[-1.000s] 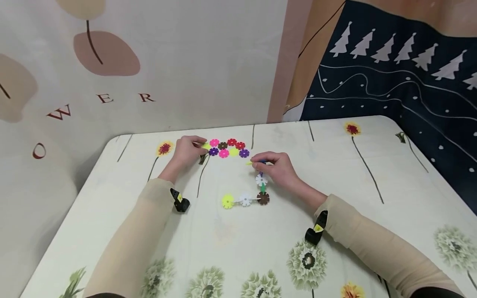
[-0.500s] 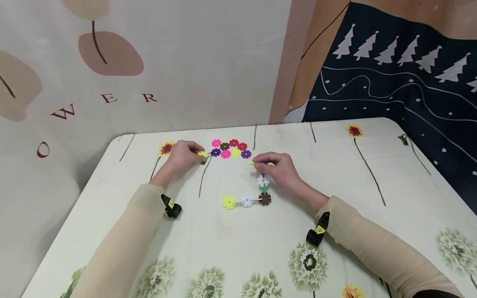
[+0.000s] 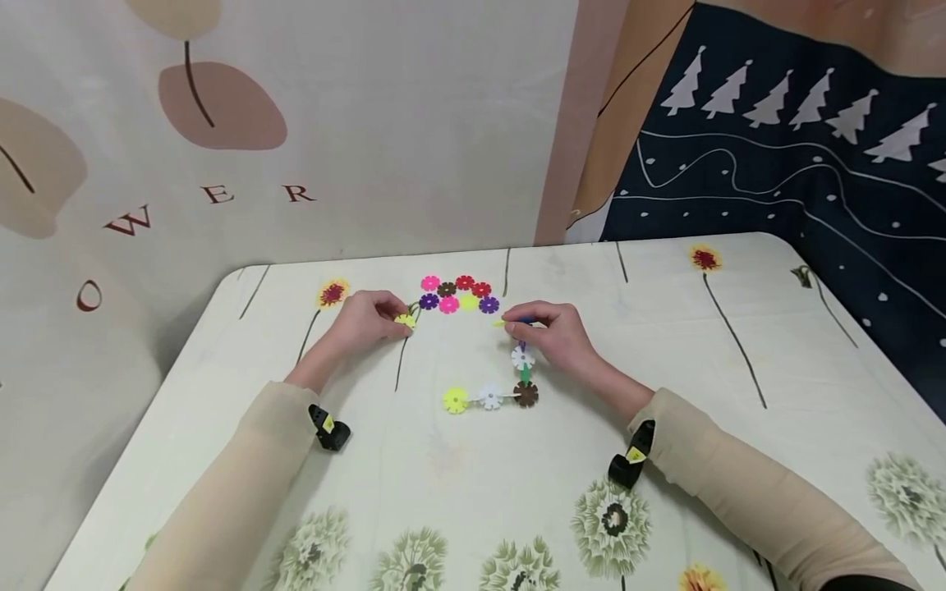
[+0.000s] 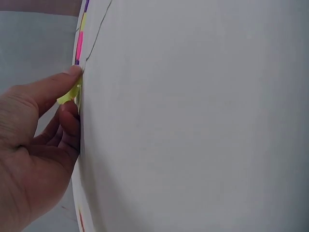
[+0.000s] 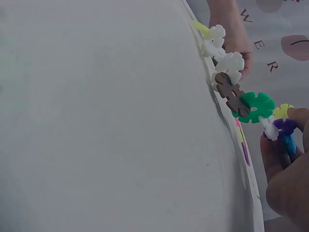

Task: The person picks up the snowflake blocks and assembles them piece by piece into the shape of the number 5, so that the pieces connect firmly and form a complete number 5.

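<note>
My left hand [image 3: 364,320] pinches a yellow flower-shaped snap disc [image 3: 405,321] between thumb and fingers, just left of a cluster of loose discs; the left wrist view shows its yellow edge. With thumb and fingertips, my right hand [image 3: 556,335] holds one end of a bent chain of interlocked flower discs. A yellow disc [image 5: 283,110] and a blue disc [image 5: 289,144] stick out at that grip, beside a purple disc [image 5: 285,126]. Farther along come a green disc [image 5: 258,107] and a brown disc [image 3: 525,395], then white ones and a yellow end disc [image 3: 455,400].
Several loose discs in pink, red, purple, brown and yellow lie flat together near the back of the table, including a purple disc [image 3: 489,305]. A flower-print cloth [image 3: 414,476] covers the table. Printed hangings [image 3: 414,131] stand behind it.
My left hand has drawn the yellow disc out of the cluster's left end and towards me, tilting it. My right hand and the chain stay almost in place.
</note>
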Motion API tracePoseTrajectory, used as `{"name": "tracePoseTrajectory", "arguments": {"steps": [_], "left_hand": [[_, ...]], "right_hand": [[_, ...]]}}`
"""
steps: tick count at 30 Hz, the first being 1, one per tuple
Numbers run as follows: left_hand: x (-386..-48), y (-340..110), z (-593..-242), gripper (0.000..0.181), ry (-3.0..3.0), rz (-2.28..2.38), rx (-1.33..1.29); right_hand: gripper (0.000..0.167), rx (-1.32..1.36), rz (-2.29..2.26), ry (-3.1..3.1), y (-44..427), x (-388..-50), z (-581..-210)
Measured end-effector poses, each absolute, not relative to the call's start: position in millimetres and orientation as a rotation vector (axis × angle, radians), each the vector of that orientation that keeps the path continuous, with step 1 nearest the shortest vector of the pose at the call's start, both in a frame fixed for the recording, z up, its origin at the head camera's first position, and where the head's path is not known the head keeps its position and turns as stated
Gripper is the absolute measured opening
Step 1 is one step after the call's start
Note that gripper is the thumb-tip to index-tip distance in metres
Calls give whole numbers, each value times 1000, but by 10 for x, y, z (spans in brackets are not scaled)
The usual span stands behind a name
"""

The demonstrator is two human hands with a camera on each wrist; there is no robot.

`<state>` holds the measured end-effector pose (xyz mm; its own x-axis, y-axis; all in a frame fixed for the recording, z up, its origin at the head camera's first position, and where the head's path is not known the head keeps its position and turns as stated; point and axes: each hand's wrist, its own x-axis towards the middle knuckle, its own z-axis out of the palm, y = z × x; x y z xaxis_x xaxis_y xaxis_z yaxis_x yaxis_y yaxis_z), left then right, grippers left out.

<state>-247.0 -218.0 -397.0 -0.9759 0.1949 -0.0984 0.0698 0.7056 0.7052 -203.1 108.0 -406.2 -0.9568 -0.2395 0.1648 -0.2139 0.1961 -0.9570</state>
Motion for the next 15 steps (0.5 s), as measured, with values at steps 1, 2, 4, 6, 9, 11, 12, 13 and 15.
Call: {"name": "tracePoseTrajectory", "arguments": {"steps": [1,2,4,6,9,11,12,13,15], "left_hand": [[-2464,-2173,-3972,26,2747,1125,227],[-2456,-2164,-3972,26,2747,1129,239],[-2444,-2143,-3975,23,2739,1138,264],[-2426,-2107,-3972,21,2713,1162,287],[-2400,-2027,-3966,19,2648,1208,329],[-2381,-1955,-3950,19,2597,1250,357],[-2375,-1918,-3943,19,2567,1277,368],[-2369,-1880,-3933,20,2542,1299,379],[-2361,-1804,-3917,20,2498,1345,397]], "right_hand": [[16,-458,-1924,2413,1080,-2032,-4068],[16,-458,-1924,2413,1079,-2031,-4070],[16,-454,-1922,2413,1078,-2028,-4074],[16,-452,-1923,2412,1075,-2024,-4074],[16,-449,-1924,2417,1071,-2022,-4075],[15,-453,-1926,2419,1067,-2022,-4076],[15,-454,-1925,2421,1066,-2022,-4075],[15,-454,-1925,2421,1064,-2024,-4076],[15,-458,-1925,2421,1062,-2024,-4072]]}}
